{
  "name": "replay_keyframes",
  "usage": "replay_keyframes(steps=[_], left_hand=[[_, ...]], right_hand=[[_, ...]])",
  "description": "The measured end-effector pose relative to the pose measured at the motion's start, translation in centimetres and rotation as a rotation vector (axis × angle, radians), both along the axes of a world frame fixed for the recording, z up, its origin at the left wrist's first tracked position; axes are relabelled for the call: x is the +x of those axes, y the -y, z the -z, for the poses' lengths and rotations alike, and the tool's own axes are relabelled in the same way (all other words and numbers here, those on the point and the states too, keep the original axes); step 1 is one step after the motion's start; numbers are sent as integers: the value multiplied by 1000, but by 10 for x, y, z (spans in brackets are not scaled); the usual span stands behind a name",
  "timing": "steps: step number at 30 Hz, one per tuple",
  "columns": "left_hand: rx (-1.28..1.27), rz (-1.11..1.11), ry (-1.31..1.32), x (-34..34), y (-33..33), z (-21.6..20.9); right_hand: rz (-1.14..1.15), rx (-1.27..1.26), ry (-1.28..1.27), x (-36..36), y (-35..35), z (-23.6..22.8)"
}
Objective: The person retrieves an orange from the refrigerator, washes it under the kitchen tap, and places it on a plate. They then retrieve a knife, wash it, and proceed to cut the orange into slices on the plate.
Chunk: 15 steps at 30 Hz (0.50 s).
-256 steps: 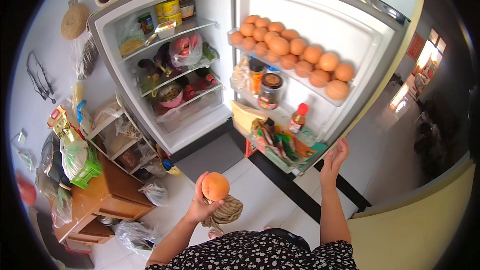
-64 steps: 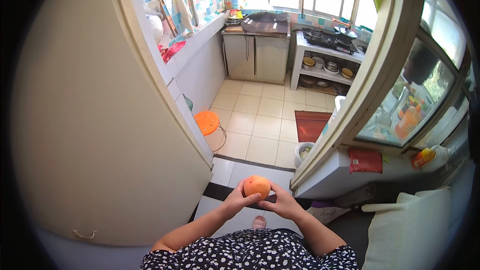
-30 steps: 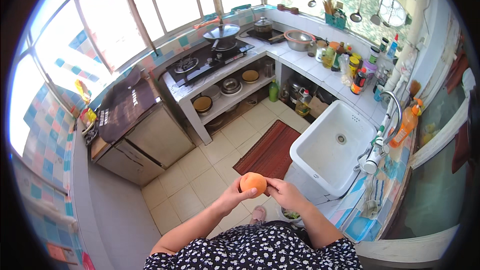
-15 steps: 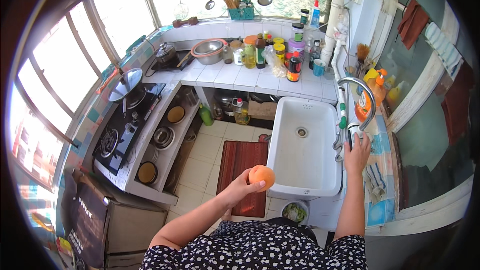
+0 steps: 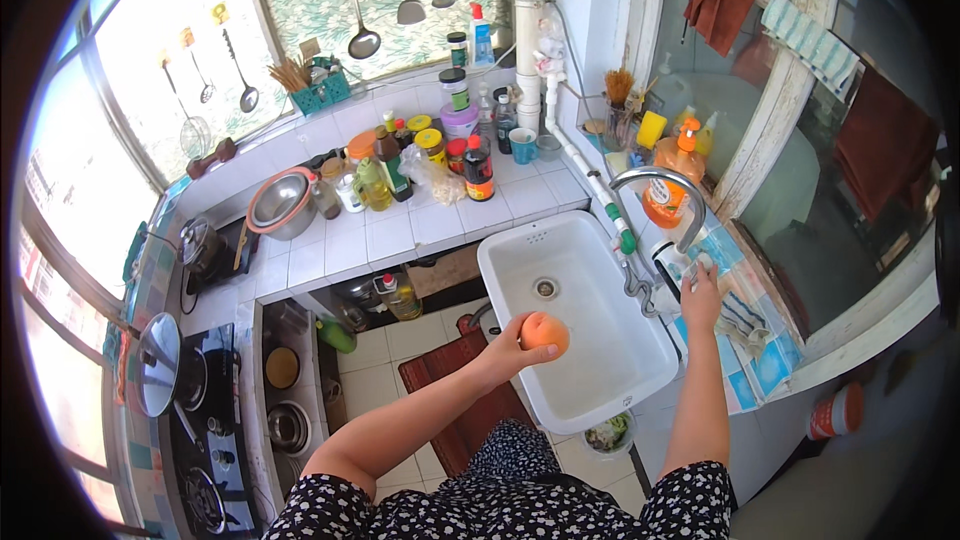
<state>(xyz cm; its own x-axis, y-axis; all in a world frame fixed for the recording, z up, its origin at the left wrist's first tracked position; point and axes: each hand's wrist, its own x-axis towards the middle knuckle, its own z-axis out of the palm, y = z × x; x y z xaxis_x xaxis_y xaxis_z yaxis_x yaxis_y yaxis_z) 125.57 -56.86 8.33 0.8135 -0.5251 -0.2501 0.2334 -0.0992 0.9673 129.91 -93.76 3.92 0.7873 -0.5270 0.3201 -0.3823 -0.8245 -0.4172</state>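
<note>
Reader: What occupies the middle of this view?

Me: A round, orange peach (image 5: 545, 336), held above the white sink (image 5: 610, 365) beside its left edge, on my side of the drain (image 5: 545, 287). My left hand (image 5: 512, 348) is closed on it, with the thumb across the near side of the fruit.

Reader: And on the other side?

Me: My right hand (image 5: 703, 292) is at the base of the curved metal tap (image 5: 668, 258), beyond the sink's right edge. Its fingers reach the tap; whether they are clamped on it I cannot tell. My two hands are well apart, the right half of the sink lying between them.

Reader: What surrounds the tap?

Me: A pump bottle (image 5: 668, 185) of orange liquid stands behind the spout, with a yellow sponge (image 5: 652, 128) farther back. A striped cloth (image 5: 742, 322) lies just right of my right hand, on the blue-tiled ledge (image 5: 738, 392).

Reader: And beyond the sink?

Me: The white-tiled desk (image 5: 395, 242). Near its front edge, by the sink's far left corner, stands a dark bottle (image 5: 479, 175) with a red cap; a blue mug (image 5: 522, 146) stands behind it to the right. Towards the desk's left end rests a metal bowl (image 5: 280, 202). Below, on the floor, a dark red mat (image 5: 447, 375) lies left of the sink, and a pail (image 5: 608, 434) of green scraps stands by the sink's near edge.
</note>
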Motion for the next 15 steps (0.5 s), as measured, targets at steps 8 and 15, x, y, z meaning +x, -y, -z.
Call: replay_keyframes(steps=[8,15], left_hand=[[-13,87,87,141,61,29],[2,160,244,218,96,56]], right_hand=[[-348,472,78,-28,38,-22],[-186,35,91,-29,23,-22]])
